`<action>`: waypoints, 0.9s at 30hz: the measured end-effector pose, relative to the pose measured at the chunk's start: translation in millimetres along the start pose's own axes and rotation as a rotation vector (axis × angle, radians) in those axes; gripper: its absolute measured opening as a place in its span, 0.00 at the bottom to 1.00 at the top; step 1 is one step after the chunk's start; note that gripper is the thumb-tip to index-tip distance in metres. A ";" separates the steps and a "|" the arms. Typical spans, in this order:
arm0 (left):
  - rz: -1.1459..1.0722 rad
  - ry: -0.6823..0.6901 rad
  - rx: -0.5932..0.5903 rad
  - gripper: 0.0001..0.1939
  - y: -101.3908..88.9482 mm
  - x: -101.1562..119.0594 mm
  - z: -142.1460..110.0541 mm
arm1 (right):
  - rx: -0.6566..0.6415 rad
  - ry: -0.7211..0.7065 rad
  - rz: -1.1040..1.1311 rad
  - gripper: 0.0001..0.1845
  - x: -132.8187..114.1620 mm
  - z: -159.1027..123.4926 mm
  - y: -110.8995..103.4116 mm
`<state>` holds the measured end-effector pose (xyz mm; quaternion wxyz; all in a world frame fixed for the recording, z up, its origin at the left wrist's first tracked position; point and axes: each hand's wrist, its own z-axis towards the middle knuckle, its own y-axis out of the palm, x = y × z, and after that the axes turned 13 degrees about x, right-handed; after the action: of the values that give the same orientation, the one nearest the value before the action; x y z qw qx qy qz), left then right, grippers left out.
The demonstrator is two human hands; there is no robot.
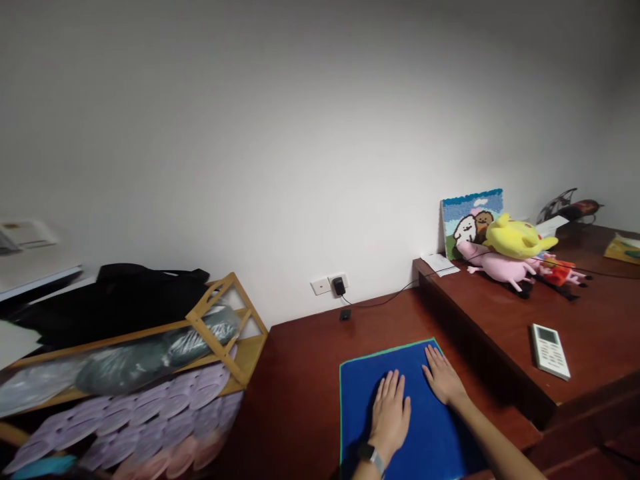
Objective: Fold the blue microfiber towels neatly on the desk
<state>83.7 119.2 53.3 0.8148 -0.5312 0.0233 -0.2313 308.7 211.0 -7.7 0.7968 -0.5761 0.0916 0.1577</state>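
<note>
A blue cloth (423, 440) with a green edge lies spread on the reddish-brown wooden surface (295, 373). My left hand (390, 413) rests palm down on its middle, fingers stretched forward and thumb apart; a watch (371, 457) is on that wrist. Farther to the right, my right hand (443, 377) lies flat near the cloth's upper right corner with its fingers extended. Neither hand holds anything. The near edge of the cloth is partly hidden by my arms and the frame's bottom.
A raised ledge (480, 320) on the right bears a white remote control (550, 351), a yellow plush toy (517, 237), a pink plush toy (500, 265) and a dog picture (473, 217). Left stands a wooden rack (245, 360) with several purple slippers (170, 400). A black plug (339, 286) sits in the wall.
</note>
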 end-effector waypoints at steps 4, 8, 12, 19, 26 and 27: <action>-0.088 -0.009 -0.076 0.31 42.9 34.1 60.2 | -0.007 -0.020 -0.009 0.37 11.0 -3.5 12.9; -0.110 -0.078 -0.093 0.33 70.2 37.5 79.6 | 0.007 -0.032 0.015 0.37 19.6 -4.9 20.6; -0.052 -0.093 -0.081 0.33 62.9 -6.9 62.2 | 0.033 -0.023 0.025 0.39 20.3 -5.9 21.6; 0.133 -0.228 -0.028 0.33 17.2 -116.9 36.1 | 0.059 -0.002 0.015 0.39 18.0 -7.1 20.5; 0.123 -0.266 0.002 0.32 14.4 -133.2 32.2 | 0.007 -0.005 -0.101 0.38 15.3 5.8 8.6; 0.120 -0.261 0.005 0.31 15.1 -132.7 32.0 | -0.001 -0.020 -0.116 0.38 14.6 9.2 7.2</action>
<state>-20.3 204.8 26.4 0.8247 -0.5522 -0.0517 -0.1110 319.4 223.8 -15.9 0.8051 -0.5792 0.0500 0.1172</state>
